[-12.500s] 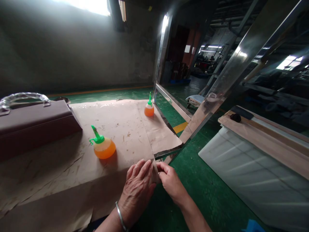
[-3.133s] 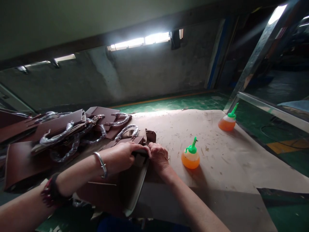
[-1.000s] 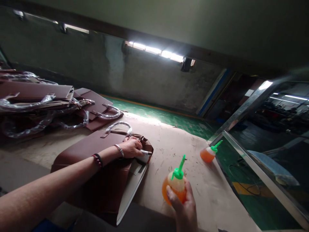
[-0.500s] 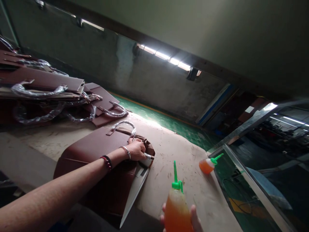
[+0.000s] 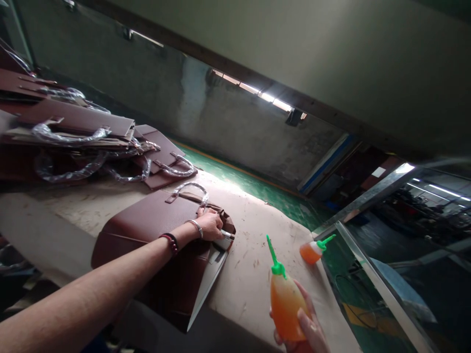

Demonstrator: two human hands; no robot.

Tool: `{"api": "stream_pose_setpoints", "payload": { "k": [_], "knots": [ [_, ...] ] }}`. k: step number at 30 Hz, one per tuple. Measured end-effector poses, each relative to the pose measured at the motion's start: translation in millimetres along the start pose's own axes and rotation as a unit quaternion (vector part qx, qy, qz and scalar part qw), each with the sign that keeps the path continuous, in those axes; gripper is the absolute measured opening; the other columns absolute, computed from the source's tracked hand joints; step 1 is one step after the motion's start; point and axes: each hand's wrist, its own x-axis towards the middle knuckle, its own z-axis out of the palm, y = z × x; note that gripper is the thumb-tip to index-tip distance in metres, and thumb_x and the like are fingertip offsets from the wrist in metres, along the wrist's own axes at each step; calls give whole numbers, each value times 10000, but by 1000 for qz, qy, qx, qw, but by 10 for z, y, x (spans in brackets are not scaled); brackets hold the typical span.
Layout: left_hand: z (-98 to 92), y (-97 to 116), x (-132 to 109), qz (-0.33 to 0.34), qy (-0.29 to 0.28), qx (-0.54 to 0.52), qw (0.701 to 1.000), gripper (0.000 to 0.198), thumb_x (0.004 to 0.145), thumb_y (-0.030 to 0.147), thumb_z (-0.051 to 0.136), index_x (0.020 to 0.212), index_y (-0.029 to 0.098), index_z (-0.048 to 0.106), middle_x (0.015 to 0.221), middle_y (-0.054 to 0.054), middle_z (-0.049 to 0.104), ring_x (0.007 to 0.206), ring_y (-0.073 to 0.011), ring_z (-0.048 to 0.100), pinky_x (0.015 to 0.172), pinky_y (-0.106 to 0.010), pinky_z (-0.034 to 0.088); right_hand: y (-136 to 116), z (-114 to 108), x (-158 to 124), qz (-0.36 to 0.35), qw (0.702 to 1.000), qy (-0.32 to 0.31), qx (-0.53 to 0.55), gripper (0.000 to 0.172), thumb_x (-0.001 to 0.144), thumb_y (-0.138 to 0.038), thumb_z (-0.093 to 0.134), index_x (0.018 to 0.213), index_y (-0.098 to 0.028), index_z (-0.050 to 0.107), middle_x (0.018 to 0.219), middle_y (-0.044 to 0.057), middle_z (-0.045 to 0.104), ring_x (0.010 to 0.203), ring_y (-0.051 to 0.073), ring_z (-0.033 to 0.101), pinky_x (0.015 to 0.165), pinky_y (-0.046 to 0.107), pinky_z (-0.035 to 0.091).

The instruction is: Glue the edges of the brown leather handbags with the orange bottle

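Observation:
A brown leather handbag (image 5: pixel 154 235) lies flat on the paper-covered table (image 5: pixel 257 274), its plastic-wrapped handle at the far side. My left hand (image 5: pixel 210 224) rests on the bag's right end, fingers closed on a thin silver tool whose tip sticks out to the right. My right hand (image 5: pixel 307 328) is low at the bottom edge, wrapped around an orange squeeze bottle (image 5: pixel 285 301) with a green nozzle, lifted off the table and tilted left.
A second orange bottle (image 5: pixel 312 250) stands near the table's right edge. A pile of brown bags with wrapped handles (image 5: pixel 77 142) fills the left. A shiny metal frame (image 5: pixel 371 274) runs along the right over the green floor.
My right hand has picked up the near orange bottle from the table and raised it, tilting its nozzle left. My left hand stays on the bag's end.

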Motion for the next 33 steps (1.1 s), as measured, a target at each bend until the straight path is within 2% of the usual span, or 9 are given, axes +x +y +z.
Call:
{"api": "stream_pose_setpoints", "payload": {
  "k": [2, 4, 6, 10, 15, 21, 27, 30, 33],
  "knots": [
    [-2, 7, -7, 4, 1, 3, 1000, 202, 640, 262, 682, 530, 145, 560, 885, -32, 652, 1124, -287, 401, 1047, -523, 128, 25, 25, 34, 54, 995, -29, 81, 552, 598, -605, 767, 971, -218, 644, 778, 73, 706, 582, 189, 642, 428, 229, 453],
    [7, -1, -3, 6, 2, 8, 1000, 203, 644, 279, 679, 536, 148, 566, 886, -27, 661, 1108, -277, 404, 1045, -509, 136, 82, 61, 77, 113, 982, -57, 139, 558, 664, -683, 662, 807, -145, 699, 753, 112, 709, 591, 170, 643, 472, 227, 480],
    [23, -19, 8, 5, 5, 14, 1000, 208, 642, 300, 675, 540, 155, 568, 888, -17, 667, 1099, -270, 407, 1046, -502, 143, 150, 96, 115, 134, 974, -70, 169, 558, 712, -673, 623, 794, -130, 721, 780, 122, 716, 632, 163, 648, 467, 201, 475],
    [47, -38, 22, 2, 10, 23, 1000, 232, 635, 335, 671, 536, 162, 553, 915, -8, 672, 1092, -260, 419, 1054, -494, 154, 271, 111, 146, 126, 973, -85, 173, 549, 686, -680, 655, 891, -175, 725, 886, 114, 718, 632, 150, 630, 379, 152, 391],
    [32, -12, 8, 0, 5, 21, 1000, 222, 644, 306, 686, 541, 154, 559, 903, 1, 669, 1138, -290, 410, 1074, -511, 112, 347, 40, 139, 61, 985, -49, 155, 547, 594, -673, 737, 926, -244, 665, 842, 69, 703, 720, 194, 653, 464, 213, 443],
    [13, 8, -11, -9, -8, 15, 1000, 198, 671, 273, 672, 560, 152, 561, 888, -8, 663, 1174, -299, 392, 1078, -526, 99, 116, 58, 130, -31, 999, -20, -24, 682, 575, -437, 832, 1132, -254, 484, 887, 47, 656, 696, 203, 646, 516, 259, 484],
    [32, 7, 13, -19, -5, 13, 1000, 227, 664, 275, 670, 526, 146, 544, 903, -11, 671, 1134, -286, 416, 1072, -522, 101, -19, 152, 204, -6, 1000, -27, 3, 779, 544, -542, 806, 1170, -274, 429, 821, 15, 611, 575, 144, 571, 400, 181, 374],
    [43, -7, 35, -19, -8, 14, 1000, 235, 648, 282, 679, 510, 151, 540, 893, 3, 677, 1140, -283, 413, 1074, -508, 96, 13, 225, 263, -34, 995, 2, -91, 756, 526, -526, 828, 1118, -262, 440, 758, -14, 578, 521, 111, 518, 391, 168, 347],
    [44, -16, 44, -16, -8, 18, 1000, 248, 650, 293, 686, 510, 152, 537, 887, 4, 680, 1140, -264, 408, 1067, -509, 105, 7, 299, 285, -100, 968, 38, -229, 676, 580, -521, 799, 1098, -237, 471, 769, -9, 582, 562, 121, 524, 468, 215, 434]
  ]
}}
